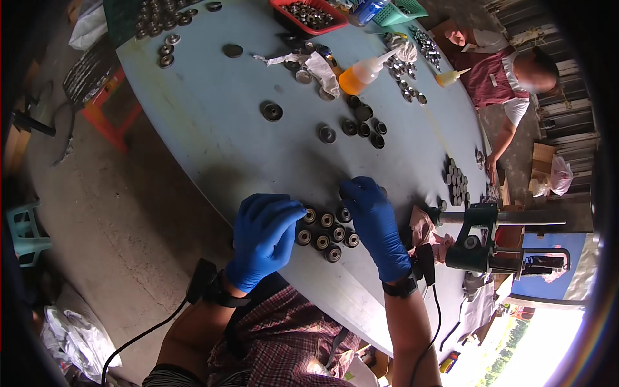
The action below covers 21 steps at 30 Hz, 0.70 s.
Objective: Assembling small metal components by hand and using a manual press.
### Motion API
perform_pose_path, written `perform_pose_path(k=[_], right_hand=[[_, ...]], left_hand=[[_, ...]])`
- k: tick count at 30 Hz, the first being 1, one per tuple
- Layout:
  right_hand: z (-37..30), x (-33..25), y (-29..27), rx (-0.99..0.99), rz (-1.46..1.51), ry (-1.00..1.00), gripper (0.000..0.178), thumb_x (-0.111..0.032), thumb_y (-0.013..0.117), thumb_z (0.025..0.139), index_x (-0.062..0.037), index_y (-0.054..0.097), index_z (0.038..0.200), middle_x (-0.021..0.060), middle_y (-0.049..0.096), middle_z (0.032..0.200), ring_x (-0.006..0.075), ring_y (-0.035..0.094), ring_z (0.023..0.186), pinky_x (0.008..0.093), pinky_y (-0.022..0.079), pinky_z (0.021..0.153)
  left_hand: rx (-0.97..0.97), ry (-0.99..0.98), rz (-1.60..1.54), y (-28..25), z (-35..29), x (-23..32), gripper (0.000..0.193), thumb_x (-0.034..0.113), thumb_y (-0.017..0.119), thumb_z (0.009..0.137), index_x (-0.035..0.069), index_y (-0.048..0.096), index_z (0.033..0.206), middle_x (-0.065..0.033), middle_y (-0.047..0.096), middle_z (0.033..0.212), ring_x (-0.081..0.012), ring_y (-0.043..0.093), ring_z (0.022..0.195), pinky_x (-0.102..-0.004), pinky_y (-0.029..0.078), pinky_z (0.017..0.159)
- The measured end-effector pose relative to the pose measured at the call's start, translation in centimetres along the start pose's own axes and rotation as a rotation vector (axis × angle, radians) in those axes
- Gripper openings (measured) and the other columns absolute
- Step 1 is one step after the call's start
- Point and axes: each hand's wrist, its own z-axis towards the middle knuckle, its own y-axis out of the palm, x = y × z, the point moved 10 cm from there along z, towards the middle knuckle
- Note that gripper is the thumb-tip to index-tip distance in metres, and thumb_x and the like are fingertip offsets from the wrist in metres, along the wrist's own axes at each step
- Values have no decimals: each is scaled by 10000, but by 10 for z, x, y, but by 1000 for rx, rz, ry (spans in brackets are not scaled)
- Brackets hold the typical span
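My left hand [261,235], in a blue glove, is beside the left edge of a group of small round metal bearings [327,220]. Its fingers are loosely bent and apart from the thumb, with the fingertips close to the upper left bearing [309,215]. Across the group, my right hand [373,218], also gloved in blue, has its fingers curled down toward the tabletop. What lies under those fingertips is hidden. The bearings lie flat and close together, showing dark rims and pale ring centres.
Dark round metal cups [363,113] and an orange-filled squeeze bottle [361,75] stand farther back on the grey table [213,116]. A red tray [316,32] holds small parts. At right are a green hand press [474,242] and a co-worker in a maroon apron [487,77].
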Motion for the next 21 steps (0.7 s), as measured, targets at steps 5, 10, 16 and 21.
perform_pose_path(k=[5, 10, 16, 21], right_hand=[[-4, -6, -5, -7, -50, -23, 293, -8, 621, 798, -56, 625, 1087, 132, 602, 1078, 333, 609, 961, 385, 509, 791], [-33, -14, -12, 16, 166, -27, 322, -15, 643, 798, -47, 608, 1117, 147, 612, 1071, 339, 622, 952, 380, 517, 784], [-34, -12, -3, 16, 69, 59, 352, -32, 654, 800, -39, 597, 1147, 134, 613, 1068, 337, 624, 932, 396, 520, 757], [-30, -23, 5, 15, -73, 26, 318, -6, 616, 763, -53, 606, 1078, 114, 592, 981, 316, 611, 878, 390, 518, 711]], left_hand=[[-15, -8, -13, 0, 0, -2, 209, -12, 607, 812, 81, 681, 985, -58, 672, 990, -273, 616, 911, -404, 459, 836], [-13, -6, -16, 0, -1, -1, 213, -15, 604, 808, 81, 679, 984, -58, 672, 988, -271, 617, 907, -404, 459, 831], [-23, -4, -23, 1, 1, -2, 230, -21, 602, 800, 80, 679, 991, -63, 671, 993, -273, 616, 908, -406, 459, 829], [-43, 4, -7, 3, 1, -3, 256, 14, 660, 770, 84, 671, 1016, -57, 657, 1013, -268, 625, 917, -418, 466, 843]])
